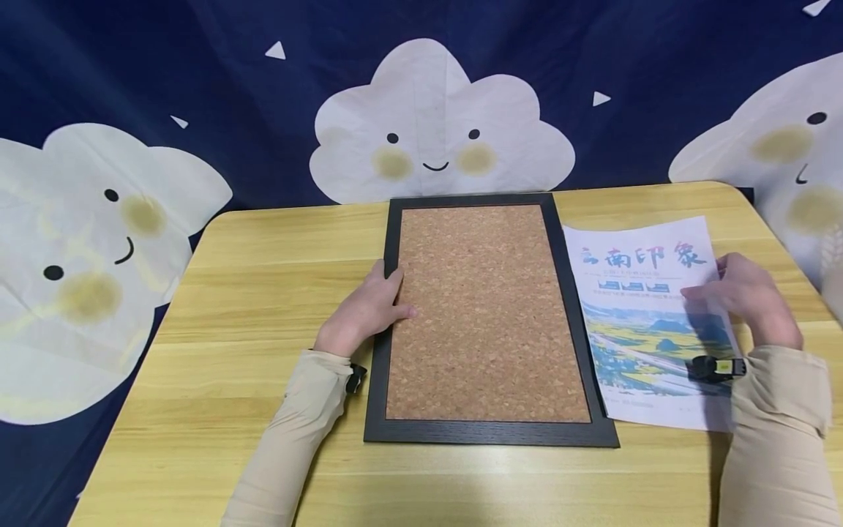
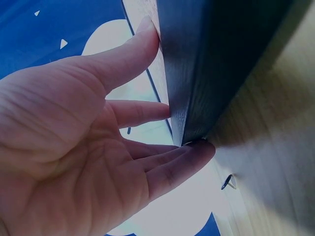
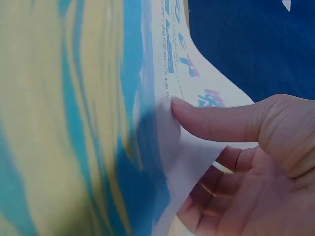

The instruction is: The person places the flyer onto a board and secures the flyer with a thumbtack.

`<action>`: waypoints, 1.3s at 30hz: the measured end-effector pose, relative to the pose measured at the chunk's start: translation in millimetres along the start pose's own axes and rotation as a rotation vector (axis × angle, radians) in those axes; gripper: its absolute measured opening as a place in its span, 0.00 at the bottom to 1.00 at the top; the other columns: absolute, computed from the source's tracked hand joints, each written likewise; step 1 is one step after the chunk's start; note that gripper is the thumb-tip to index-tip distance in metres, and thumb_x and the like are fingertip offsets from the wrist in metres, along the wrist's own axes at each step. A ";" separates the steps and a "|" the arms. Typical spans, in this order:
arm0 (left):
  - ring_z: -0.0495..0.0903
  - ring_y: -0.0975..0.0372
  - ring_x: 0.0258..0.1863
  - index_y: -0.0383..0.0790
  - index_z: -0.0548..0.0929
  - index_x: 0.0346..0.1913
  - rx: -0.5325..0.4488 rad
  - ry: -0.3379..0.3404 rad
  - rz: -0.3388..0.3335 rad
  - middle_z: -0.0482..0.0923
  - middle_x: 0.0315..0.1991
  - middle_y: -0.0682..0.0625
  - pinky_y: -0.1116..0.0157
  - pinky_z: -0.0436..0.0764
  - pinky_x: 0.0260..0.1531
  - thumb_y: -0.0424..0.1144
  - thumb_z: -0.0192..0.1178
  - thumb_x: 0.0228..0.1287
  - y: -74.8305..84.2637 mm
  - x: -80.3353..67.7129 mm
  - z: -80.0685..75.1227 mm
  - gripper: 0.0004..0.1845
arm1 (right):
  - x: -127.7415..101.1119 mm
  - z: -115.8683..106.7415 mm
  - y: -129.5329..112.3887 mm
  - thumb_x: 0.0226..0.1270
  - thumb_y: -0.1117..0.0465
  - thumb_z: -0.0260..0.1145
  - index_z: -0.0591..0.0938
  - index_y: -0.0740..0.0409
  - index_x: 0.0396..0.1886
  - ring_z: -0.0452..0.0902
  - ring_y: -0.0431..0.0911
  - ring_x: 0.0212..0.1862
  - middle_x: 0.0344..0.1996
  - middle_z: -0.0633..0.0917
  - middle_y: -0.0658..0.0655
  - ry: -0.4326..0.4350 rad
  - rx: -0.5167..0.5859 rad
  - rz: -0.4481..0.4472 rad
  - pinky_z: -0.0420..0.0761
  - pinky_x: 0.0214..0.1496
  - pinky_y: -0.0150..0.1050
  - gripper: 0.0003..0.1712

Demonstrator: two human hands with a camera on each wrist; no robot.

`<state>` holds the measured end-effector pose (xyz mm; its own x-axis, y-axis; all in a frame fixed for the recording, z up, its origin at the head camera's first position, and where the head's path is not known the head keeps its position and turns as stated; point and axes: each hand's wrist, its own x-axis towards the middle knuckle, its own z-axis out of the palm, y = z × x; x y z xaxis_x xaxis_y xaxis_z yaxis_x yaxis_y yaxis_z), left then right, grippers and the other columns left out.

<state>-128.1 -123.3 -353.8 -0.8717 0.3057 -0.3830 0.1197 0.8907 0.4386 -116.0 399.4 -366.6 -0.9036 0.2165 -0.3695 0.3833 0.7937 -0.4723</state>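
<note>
A left hand (image 1: 361, 315) is grasping a black-framed corkboard (image 1: 487, 315) stretching right of its fingers (image 2: 172, 169); a right hand (image 1: 754, 296) is pinching a landscape poster (image 1: 639, 322) extending left of its own.

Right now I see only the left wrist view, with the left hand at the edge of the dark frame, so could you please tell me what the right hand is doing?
Observer: The right hand pinches the poster near its right edge.
Operator: Thank you; would you also tell me where the poster is in relation to the frame?
Observer: In the head view it is just to the right of the frame, on the side opposite the left hand.
</note>
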 end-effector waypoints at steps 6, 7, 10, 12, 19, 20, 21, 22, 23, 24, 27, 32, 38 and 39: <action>0.45 0.42 0.81 0.37 0.50 0.84 0.005 0.000 0.003 0.33 0.82 0.28 0.48 0.62 0.73 0.48 0.62 0.77 0.6 -0.1 0.3 0.45 | -5.0 0.2 -2.6 0.73 0.55 0.63 0.64 0.82 0.62 0.69 0.70 0.48 0.53 0.70 0.81 0.049 0.022 -0.003 0.74 0.39 0.53 0.35; 0.45 0.42 0.81 0.37 0.50 0.84 0.007 -0.001 0.002 0.33 0.82 0.28 0.48 0.62 0.73 0.48 0.62 0.77 0.4 0.1 0.4 0.45 | -5.9 0.0 -3.2 0.75 0.55 0.62 0.66 0.82 0.61 0.70 0.69 0.47 0.52 0.71 0.81 0.070 0.028 -0.019 0.73 0.38 0.50 0.33; 0.45 0.42 0.81 0.36 0.50 0.84 0.008 -0.002 -0.001 0.33 0.81 0.28 0.48 0.61 0.73 0.48 0.61 0.77 0.2 0.2 0.4 0.45 | -7.9 -1.3 -5.7 0.77 0.55 0.59 0.70 0.80 0.57 0.73 0.61 0.42 0.51 0.73 0.80 0.144 0.062 -0.054 0.71 0.34 0.41 0.29; 0.45 0.42 0.81 0.37 0.49 0.84 0.009 -0.003 -0.002 0.33 0.81 0.28 0.48 0.61 0.73 0.48 0.61 0.77 0.1 0.1 0.3 0.45 | -8.9 -2.9 -8.1 0.77 0.55 0.58 0.72 0.80 0.57 0.74 0.53 0.36 0.50 0.75 0.81 0.197 0.084 -0.062 0.70 0.33 0.36 0.28; 0.45 0.42 0.81 0.36 0.50 0.84 0.018 -0.002 -0.003 0.33 0.81 0.28 0.48 0.61 0.74 0.48 0.61 0.77 0.1 -0.5 0.3 0.45 | -14.3 -6.6 -18.8 0.80 0.48 0.55 0.73 0.71 0.63 0.72 0.38 0.30 0.46 0.80 0.67 0.293 0.186 0.016 0.72 0.31 0.32 0.29; 0.44 0.41 0.81 0.36 0.50 0.84 0.019 -0.003 -0.003 0.33 0.81 0.27 0.48 0.61 0.74 0.48 0.61 0.77 0.0 -0.2 0.5 0.44 | -15.3 -7.2 -20.1 0.80 0.47 0.55 0.73 0.70 0.63 0.73 0.38 0.30 0.44 0.81 0.62 0.304 0.200 0.022 0.72 0.30 0.32 0.29; 0.44 0.41 0.81 0.36 0.50 0.84 0.020 -0.002 -0.003 0.33 0.81 0.27 0.48 0.61 0.74 0.48 0.61 0.77 -0.3 -0.1 0.7 0.44 | -16.2 -8.1 -21.3 0.80 0.47 0.55 0.73 0.69 0.62 0.73 0.37 0.29 0.41 0.81 0.56 0.314 0.206 0.025 0.73 0.30 0.30 0.29; 0.45 0.41 0.81 0.36 0.50 0.84 0.020 -0.002 -0.004 0.33 0.81 0.27 0.48 0.61 0.74 0.48 0.61 0.77 -0.3 0.2 0.7 0.44 | -16.8 -8.9 -22.2 0.80 0.47 0.56 0.75 0.66 0.60 0.72 0.34 0.27 0.36 0.81 0.50 0.331 0.232 0.020 0.73 0.29 0.29 0.26; 0.45 0.41 0.81 0.35 0.50 0.83 0.020 -0.002 -0.004 0.34 0.81 0.27 0.48 0.61 0.74 0.48 0.61 0.77 -0.4 0.5 0.9 0.44 | -17.5 -9.9 -23.0 0.79 0.48 0.57 0.77 0.61 0.57 0.72 0.33 0.27 0.32 0.79 0.44 0.345 0.258 0.021 0.73 0.28 0.27 0.22; 0.45 0.41 0.81 0.35 0.50 0.83 0.022 -0.001 -0.002 0.34 0.81 0.27 0.48 0.61 0.74 0.48 0.61 0.77 -0.5 0.8 1.0 0.44 | -18.0 -10.8 -23.7 0.78 0.50 0.59 0.78 0.59 0.53 0.71 0.31 0.26 0.28 0.77 0.38 0.358 0.306 0.015 0.73 0.28 0.26 0.18; 0.46 0.41 0.81 0.35 0.51 0.83 0.025 0.002 0.001 0.34 0.81 0.27 0.48 0.62 0.73 0.48 0.61 0.77 -0.5 0.7 0.4 0.44 | -19.0 -12.7 -26.3 0.77 0.54 0.62 0.79 0.47 0.44 0.71 0.29 0.24 0.22 0.73 0.29 0.405 0.439 0.011 0.72 0.26 0.23 0.04; 0.46 0.41 0.80 0.35 0.50 0.83 0.032 0.009 0.010 0.35 0.81 0.27 0.47 0.62 0.73 0.48 0.61 0.77 -0.1 0.1 0.1 0.44 | -20.2 -16.6 -32.3 0.75 0.58 0.65 0.82 0.37 0.39 0.72 0.28 0.25 0.23 0.76 0.31 0.482 0.615 0.051 0.72 0.25 0.22 0.07; 0.47 0.41 0.80 0.35 0.50 0.84 0.036 0.009 0.015 0.34 0.81 0.27 0.48 0.63 0.73 0.48 0.61 0.77 -0.4 0.0 0.8 0.45 | -22.4 -20.9 -40.5 0.76 0.57 0.65 0.79 0.39 0.37 0.72 0.30 0.27 0.32 0.77 0.38 0.561 0.828 0.141 0.70 0.22 0.22 0.06; 0.47 0.41 0.80 0.35 0.50 0.84 0.034 0.008 0.014 0.34 0.81 0.27 0.48 0.63 0.73 0.48 0.61 0.77 -0.4 -0.1 0.9 0.45 | -22.8 -21.6 -42.1 0.75 0.58 0.66 0.78 0.40 0.36 0.72 0.30 0.27 0.32 0.77 0.40 0.574 0.887 0.150 0.70 0.22 0.22 0.07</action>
<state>-127.7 -123.4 -354.6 -0.8738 0.3155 -0.3701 0.1478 0.8973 0.4160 -115.7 373.3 -321.1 -0.7021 0.6963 -0.1493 0.2910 0.0892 -0.9526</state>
